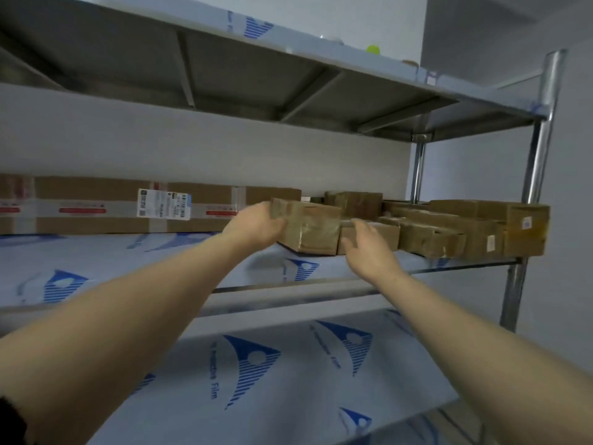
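A small taped cardboard box [309, 228] sits tilted on the middle shelf [160, 261] of a steel rack. My left hand [256, 228] grips its left end, fingers curled round the corner. My right hand [369, 248] is open just right of that box, its fingers straight and spread in front of a lower flat box [382, 232]; whether they touch it is unclear. Both forearms reach up from the bottom of the view.
A long cardboard box [112, 205] with a white label lies along the back left of the shelf. Several small taped boxes [465, 229] fill its right end. A chrome post [539, 175] stands at right. Film-covered shelves [288, 364] lie below and above.
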